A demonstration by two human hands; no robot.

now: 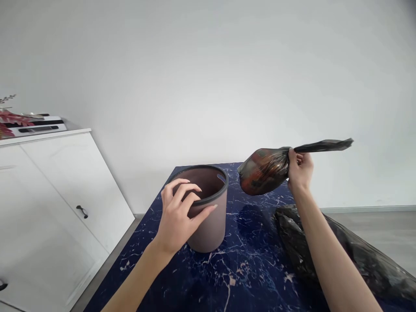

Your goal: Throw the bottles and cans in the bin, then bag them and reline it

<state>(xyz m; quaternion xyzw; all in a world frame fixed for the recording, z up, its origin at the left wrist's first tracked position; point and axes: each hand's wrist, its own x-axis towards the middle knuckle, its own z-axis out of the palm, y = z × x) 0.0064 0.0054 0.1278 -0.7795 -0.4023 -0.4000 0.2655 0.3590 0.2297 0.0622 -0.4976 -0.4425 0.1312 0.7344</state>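
Observation:
A brownish-grey trash bin (209, 229) with a dark rim and a handle slot stands upright on the table. My left hand (178, 212) grips its near left rim, fingers curled over the edge and thumb along the outside. Up to the right of the bin, my right hand (299, 168) is closed round the gathered neck of a filled black garbage bag (264, 171). Reddish-orange contents show through the thin plastic, though I cannot make out what they are. The bag's twisted end sticks out to the right, and its full part hangs above the table.
Another black plastic bag (364, 260) lies spread across the table's right side, partly behind my right forearm. The table (247, 268) has a blue marbled top. To the left stands a white cabinet (58, 195) with red leaves (14, 118) on top. A pale wall rises behind.

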